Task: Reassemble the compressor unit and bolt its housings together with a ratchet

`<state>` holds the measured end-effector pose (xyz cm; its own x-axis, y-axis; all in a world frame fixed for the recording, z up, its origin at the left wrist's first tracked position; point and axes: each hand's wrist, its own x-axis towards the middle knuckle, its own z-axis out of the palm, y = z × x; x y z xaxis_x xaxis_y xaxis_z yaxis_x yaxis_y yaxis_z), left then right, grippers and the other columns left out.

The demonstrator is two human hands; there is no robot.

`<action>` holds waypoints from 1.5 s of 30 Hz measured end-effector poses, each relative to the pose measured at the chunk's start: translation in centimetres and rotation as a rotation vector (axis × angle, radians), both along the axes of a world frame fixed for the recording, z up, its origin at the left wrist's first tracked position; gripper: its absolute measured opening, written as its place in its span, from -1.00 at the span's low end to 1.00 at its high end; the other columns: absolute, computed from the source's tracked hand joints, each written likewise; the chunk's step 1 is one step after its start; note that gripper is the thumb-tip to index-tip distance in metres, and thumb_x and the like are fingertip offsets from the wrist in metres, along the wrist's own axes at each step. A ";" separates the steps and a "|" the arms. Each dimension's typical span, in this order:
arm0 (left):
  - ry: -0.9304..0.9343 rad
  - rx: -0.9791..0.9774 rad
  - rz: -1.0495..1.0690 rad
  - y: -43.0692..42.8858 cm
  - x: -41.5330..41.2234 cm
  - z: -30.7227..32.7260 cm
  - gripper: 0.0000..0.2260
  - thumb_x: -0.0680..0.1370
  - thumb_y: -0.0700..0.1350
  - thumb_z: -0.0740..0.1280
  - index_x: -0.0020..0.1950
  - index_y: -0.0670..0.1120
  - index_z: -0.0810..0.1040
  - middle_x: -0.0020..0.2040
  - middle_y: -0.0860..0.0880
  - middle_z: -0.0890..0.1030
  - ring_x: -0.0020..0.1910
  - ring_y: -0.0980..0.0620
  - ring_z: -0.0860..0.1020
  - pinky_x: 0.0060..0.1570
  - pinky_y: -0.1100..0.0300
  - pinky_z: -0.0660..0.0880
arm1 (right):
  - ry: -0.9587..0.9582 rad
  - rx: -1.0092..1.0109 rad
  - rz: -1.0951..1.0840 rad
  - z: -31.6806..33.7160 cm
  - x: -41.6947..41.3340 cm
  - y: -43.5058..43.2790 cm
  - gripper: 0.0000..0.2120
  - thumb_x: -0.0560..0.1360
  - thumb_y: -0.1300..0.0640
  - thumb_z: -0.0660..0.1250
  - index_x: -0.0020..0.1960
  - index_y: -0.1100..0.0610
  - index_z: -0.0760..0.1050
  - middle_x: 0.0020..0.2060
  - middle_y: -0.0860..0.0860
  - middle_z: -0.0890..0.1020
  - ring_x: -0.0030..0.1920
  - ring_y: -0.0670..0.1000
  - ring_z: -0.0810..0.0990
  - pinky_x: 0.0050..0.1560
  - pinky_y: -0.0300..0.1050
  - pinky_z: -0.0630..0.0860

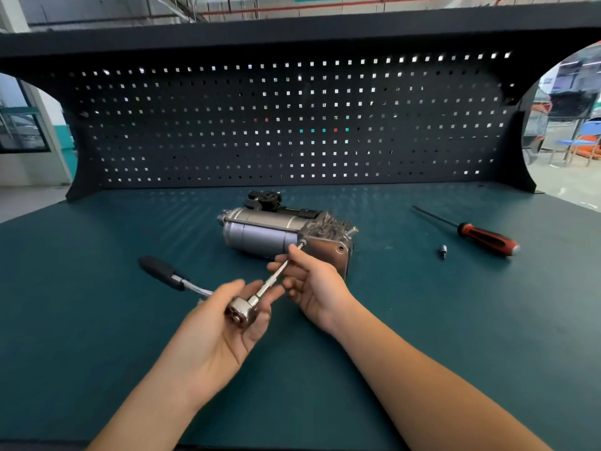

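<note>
The compressor unit (pixel 263 231) lies on its side in the middle of the green bench, silver motor cylinder to the left, finned housing and end plate to the right. A ratchet (pixel 242 312) with a long extension bar (pixel 276 275) reaches up to a bolt on the housing near the end plate. My left hand (pixel 224 323) cups the ratchet head from below, fingers loosely curled around it. The ratchet's black handle (pixel 161 271) sticks out to the left. My right hand (pixel 310 281) pinches the extension bar close to the compressor.
A red and black screwdriver (pixel 478 236) lies at the right of the bench, with a small socket bit (pixel 442 250) just in front of it. A dark pegboard (pixel 292 125) closes the back of the bench under a shelf.
</note>
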<state>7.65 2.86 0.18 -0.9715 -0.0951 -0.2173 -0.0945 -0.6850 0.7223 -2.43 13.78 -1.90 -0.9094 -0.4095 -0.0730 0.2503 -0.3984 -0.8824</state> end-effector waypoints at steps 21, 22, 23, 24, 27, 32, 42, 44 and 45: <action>0.071 -0.390 0.037 1.1 0.0 -0.1 -0.83 0.57 -0.12 0.24 0.13 -0.01 0.53 -0.09 0.02 0.68 -0.43 0.05 0.60 -0.48 0.22 0.55 | 0.075 0.159 -0.106 0.0 0.2 -0.2 -0.73 0.53 0.01 0.27 -0.19 0.18 0.58 -0.42 -0.03 0.65 -0.54 -0.16 0.46 -0.49 -0.33 0.32; -0.002 -0.162 0.024 1.2 -0.1 0.2 -0.83 0.56 -0.11 0.25 0.11 -0.10 0.53 -0.04 -0.16 0.68 -0.46 0.03 0.60 -0.52 0.23 0.54 | 0.059 0.133 -0.091 -0.1 0.1 -0.1 -0.74 0.54 0.01 0.27 -0.19 0.17 0.57 -0.41 -0.03 0.65 -0.53 -0.16 0.47 -0.47 -0.32 0.34; -0.043 -0.025 0.010 1.2 -0.2 0.2 -0.81 0.55 -0.12 0.26 0.09 -0.17 0.53 0.00 -0.28 0.64 -0.46 0.03 0.60 -0.54 0.24 0.54 | 0.047 0.107 -0.077 -0.1 0.2 -0.1 -0.74 0.54 0.01 0.27 -0.19 0.17 0.56 -0.40 -0.02 0.66 -0.51 -0.15 0.49 -0.42 -0.30 0.36; -0.055 0.031 -0.004 1.2 -0.1 0.1 -0.82 0.55 -0.15 0.27 0.07 -0.22 0.53 0.03 -0.35 0.61 -0.46 0.04 0.60 -0.54 0.25 0.53 | 0.044 0.093 -0.069 -0.1 0.1 0.0 -0.74 0.53 0.01 0.27 -0.18 0.17 0.56 -0.39 -0.01 0.66 -0.47 -0.13 0.51 -0.37 -0.26 0.39; -0.003 -0.048 -0.030 1.6 0.1 0.1 -0.81 0.53 -0.33 0.23 0.07 -0.17 0.58 -0.03 -0.30 0.65 -0.37 0.05 0.61 -0.51 0.28 0.53 | 0.039 0.079 -0.068 -0.2 0.2 0.0 -0.73 0.53 0.00 0.28 -0.18 0.18 0.57 -0.40 -0.01 0.65 -0.42 -0.10 0.55 -0.36 -0.26 0.46; 0.174 -0.700 -0.022 2.6 0.0 -0.1 -0.52 0.50 -0.45 0.13 -0.04 0.11 0.62 -0.02 0.03 0.67 -0.21 0.05 0.67 -0.27 0.24 0.60 | -0.006 0.082 -0.088 0.1 0.5 0.1 -0.71 0.55 0.01 0.24 -0.20 0.18 0.56 -0.45 0.00 0.59 -0.54 -0.09 0.49 -0.47 -0.34 0.40; 0.403 -2.416 -0.138 1.0 -0.7 0.4 -0.35 0.49 -0.26 0.22 0.42 0.19 -0.01 0.49 -0.06 0.03 0.05 -0.06 0.51 -0.18 0.11 0.38 | 0.222 0.261 -0.311 -0.1 0.3 -0.1 -0.70 0.47 0.05 0.38 -0.42 0.09 0.55 -0.53 -0.09 0.57 -0.45 -0.14 0.50 -0.39 -0.31 0.43; 0.463 -1.997 -0.172 0.2 -0.6 0.7 -0.37 0.53 -0.24 0.19 0.34 0.40 0.07 0.40 0.19 0.27 -0.03 0.12 0.53 -0.05 0.20 0.46 | 0.258 0.260 -0.315 -0.1 0.3 0.0 -0.65 0.47 0.07 0.39 -0.49 0.08 0.55 -0.53 -0.07 0.56 -0.45 -0.13 0.49 -0.33 -0.26 0.41; 0.446 -1.727 -0.187 0.2 -0.5 0.7 -0.42 0.56 -0.23 0.19 0.27 0.46 0.16 0.31 0.25 0.40 -0.04 0.19 0.55 0.00 0.26 0.48 | 0.245 0.242 -0.301 -0.1 0.4 0.0 -0.64 0.48 0.09 0.38 -0.49 0.09 0.56 -0.51 -0.06 0.57 -0.45 -0.13 0.50 -0.33 -0.26 0.40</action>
<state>7.18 3.05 0.87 -0.9466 0.1993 0.2535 0.3079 0.7924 0.5265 -2.04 13.82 -1.97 -0.9877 -0.1217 0.0979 -0.0727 -0.1970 -0.9777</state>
